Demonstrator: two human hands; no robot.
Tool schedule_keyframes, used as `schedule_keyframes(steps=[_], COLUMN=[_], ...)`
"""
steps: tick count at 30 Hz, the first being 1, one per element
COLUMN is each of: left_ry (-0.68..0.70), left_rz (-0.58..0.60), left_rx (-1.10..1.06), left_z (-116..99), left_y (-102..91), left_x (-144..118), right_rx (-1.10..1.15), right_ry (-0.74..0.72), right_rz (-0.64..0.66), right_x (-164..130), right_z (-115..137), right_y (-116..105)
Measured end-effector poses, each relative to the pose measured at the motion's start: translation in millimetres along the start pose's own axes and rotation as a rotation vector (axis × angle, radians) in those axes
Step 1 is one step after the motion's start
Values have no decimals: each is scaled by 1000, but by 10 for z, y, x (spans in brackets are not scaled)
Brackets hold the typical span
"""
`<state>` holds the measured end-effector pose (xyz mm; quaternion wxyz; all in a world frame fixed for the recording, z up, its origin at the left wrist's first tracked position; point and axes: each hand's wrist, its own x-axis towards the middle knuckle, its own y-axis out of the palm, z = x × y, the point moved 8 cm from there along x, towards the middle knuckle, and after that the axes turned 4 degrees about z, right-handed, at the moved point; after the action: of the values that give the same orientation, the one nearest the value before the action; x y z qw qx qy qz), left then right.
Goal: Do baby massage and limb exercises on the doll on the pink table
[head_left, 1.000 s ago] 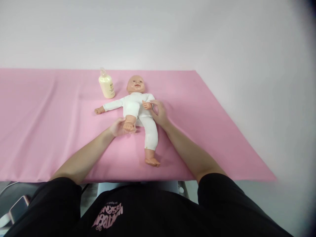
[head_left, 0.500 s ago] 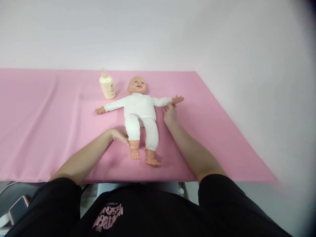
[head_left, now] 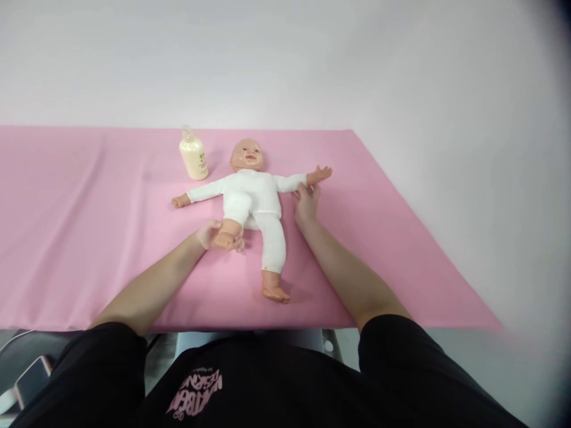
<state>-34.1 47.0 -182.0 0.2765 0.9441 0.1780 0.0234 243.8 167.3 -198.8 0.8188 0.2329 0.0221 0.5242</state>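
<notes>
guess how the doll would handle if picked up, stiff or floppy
Probably floppy at the hips: the doll has one leg bent up in the left hand while the other leg lies straight. The shiny head may be slippery; the matte white body likely grips better.

My T-shirt (head_left: 276, 386) is black, its sleeves (head_left: 397, 351) short. Chunky pink lettering (head_left: 196, 397) slants up its front under tiny print (head_left: 204, 370). My left hand (head_left: 207, 234) and right hand (head_left: 307, 206) are bare.

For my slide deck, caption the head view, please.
Doll on pink cloth: left grip holds its bent leg, right grip at its outstretched arm.
</notes>
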Motion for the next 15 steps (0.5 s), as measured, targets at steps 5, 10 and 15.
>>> schedule_keyframes(steps=[5, 10, 15], left_ry=[107, 136, 133], left_rz=[-158, -288, -250], left_rx=[-132, -165, -129], left_z=[-211, -198, -209], left_y=[-132, -181, -164], left_x=[74, 49, 64], right_rx=[-221, -450, -426], right_ry=[-276, -354, -306], right_rz=[245, 481, 475], right_x=[-239, -530, -545], right_z=[323, 489, 510], right_y=[358, 652, 658])
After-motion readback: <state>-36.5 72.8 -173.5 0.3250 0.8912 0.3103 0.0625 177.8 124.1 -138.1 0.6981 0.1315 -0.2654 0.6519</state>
